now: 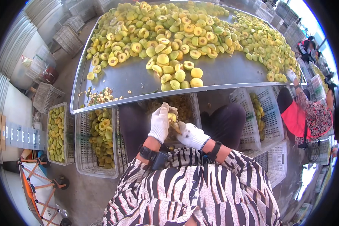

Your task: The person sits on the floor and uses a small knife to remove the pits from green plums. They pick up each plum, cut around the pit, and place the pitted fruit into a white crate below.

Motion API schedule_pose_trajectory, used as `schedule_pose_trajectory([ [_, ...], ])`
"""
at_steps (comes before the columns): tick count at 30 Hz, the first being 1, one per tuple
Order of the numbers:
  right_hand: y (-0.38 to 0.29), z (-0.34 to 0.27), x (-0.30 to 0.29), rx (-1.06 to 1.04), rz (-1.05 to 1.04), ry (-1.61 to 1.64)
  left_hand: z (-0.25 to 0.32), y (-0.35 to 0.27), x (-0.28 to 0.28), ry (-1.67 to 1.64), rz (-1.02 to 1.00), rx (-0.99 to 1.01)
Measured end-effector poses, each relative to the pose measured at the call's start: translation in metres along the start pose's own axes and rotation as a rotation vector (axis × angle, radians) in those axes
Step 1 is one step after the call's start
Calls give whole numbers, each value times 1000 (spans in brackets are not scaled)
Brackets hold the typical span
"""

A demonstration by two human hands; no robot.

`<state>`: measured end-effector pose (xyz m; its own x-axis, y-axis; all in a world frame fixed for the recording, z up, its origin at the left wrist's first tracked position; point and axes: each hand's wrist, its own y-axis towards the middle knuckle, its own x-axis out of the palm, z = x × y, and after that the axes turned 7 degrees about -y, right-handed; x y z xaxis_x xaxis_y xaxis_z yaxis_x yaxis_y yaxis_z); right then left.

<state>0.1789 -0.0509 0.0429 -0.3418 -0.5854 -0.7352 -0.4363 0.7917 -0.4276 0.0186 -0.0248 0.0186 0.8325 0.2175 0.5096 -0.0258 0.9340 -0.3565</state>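
My left hand (160, 122), in a white knit glove, grips a yellow halved fruit (172, 117) above a crate between my knees. My right hand (190, 135), gloved too and stained at the fingers, is closed on a small tool (176, 127) that meets the fruit; its exact kind is blurred. Just beyond my hands runs the rim of a metal table (135, 98). Heaped on it are yellow-green fruits (162, 59), many cut in half with brown stones or hollows showing. A small pile of loose pits and scraps (103, 96) lies at its near left corner.
White plastic crates of cut fruit stand left (117, 141) and far left (65, 135); more crates (274, 121) are at the right. A co-worker (313, 113) sits at the right, a gloved hand at the table's edge. A folded wagon frame (42, 186) lies lower left.
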Motion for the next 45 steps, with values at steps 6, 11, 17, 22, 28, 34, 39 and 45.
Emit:
schedule_pose_trajectory([
  [6,-2,-8,2,-4,-157,696,7,-3,1,-178,1,-5],
  [11,1,-9,-7,56,-322,680,12,-2,-11,-28,-80,-60],
  [17,0,-9,-15,65,-374,690,10,3,-15,-81,-167,13],
  [22,5,-11,-6,30,-254,500,9,4,-16,-121,-135,-89],
  [28,16,-3,17,-61,25,212,11,5,-12,-153,-92,-29],
  [34,19,5,20,-52,95,42,3,8,-1,-239,63,-20],
  [39,16,4,3,49,-236,481,2,13,-15,23,-108,78],
  [45,22,11,7,-19,-268,455,15,23,-18,209,-300,-125],
])
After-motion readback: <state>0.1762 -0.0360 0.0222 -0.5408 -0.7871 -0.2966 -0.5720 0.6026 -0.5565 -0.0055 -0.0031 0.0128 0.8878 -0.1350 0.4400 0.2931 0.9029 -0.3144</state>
